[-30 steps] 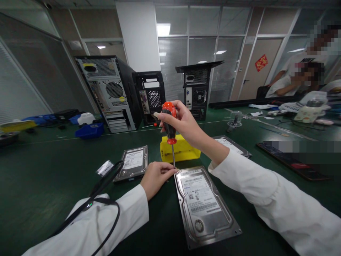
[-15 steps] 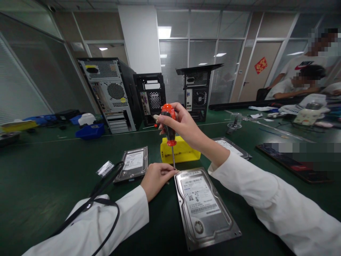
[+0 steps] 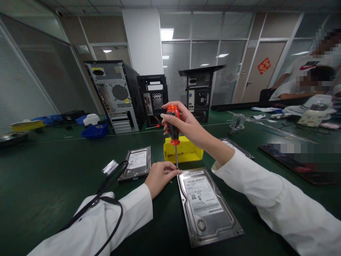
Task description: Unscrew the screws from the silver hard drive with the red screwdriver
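A silver hard drive [image 3: 206,206] with a white label lies flat on the green table in front of me. My right hand [image 3: 183,124] is closed round the red and black handle of a screwdriver [image 3: 173,128], held upright with its tip at the drive's far left corner. My left hand [image 3: 160,176] rests on the table beside that corner, fingers pinched at the screwdriver's tip. What they pinch is too small to see.
A yellow tray [image 3: 183,151] sits just behind the drive. A second hard drive [image 3: 137,161] lies to the left, a third [image 3: 236,146] behind my right arm. Three open computer cases [image 3: 117,94] stand at the back. A black cable [image 3: 106,188] crosses my left sleeve. People sit at the far right.
The view has shifted slightly, so everything sits a little further right. Both hands keep the same hold on the screwdriver and the drive's corner.
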A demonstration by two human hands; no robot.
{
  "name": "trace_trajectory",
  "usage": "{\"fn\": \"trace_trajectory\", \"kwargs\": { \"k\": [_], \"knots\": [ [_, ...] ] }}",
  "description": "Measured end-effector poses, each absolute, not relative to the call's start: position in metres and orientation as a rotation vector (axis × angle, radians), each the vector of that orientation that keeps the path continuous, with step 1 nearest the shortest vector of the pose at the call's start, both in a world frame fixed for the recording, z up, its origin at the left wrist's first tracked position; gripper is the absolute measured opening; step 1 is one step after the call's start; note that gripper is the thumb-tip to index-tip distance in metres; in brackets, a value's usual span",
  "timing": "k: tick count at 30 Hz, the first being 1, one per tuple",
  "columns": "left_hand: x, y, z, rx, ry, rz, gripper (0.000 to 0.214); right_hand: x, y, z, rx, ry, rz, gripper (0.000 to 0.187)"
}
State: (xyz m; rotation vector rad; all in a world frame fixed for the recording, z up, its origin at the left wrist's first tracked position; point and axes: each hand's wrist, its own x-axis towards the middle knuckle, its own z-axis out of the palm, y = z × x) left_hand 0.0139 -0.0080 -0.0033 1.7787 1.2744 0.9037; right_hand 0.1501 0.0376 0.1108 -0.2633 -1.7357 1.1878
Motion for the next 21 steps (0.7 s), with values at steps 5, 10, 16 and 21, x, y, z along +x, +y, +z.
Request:
{"fn": "trace_trajectory", "kwargs": {
  "k": [5,10,16,21],
  "knots": [
    [0.0132,-0.0073,-0.0040,1.781,1.285,0.908,0.027,0.1496,0.0374,0.1113,-0.241,-1.766,1.189,0.034],
    [0.0119,-0.0057,-0.0054,1.778,1.268,0.902,0.029,0.1503,0.0390,0.1145,-0.268,-1.762,1.195,0.028],
    [0.0118,-0.0065,-0.0036,1.789,1.252,0.874,0.027,0.1547,0.0428,0.1151,-0.251,-1.743,1.136,0.027],
    [0.0138,-0.0095,-0.0002,1.808,1.276,0.872,0.027,0.1544,0.0391,0.1162,-0.209,-1.739,1.130,0.031]
  ]
}}
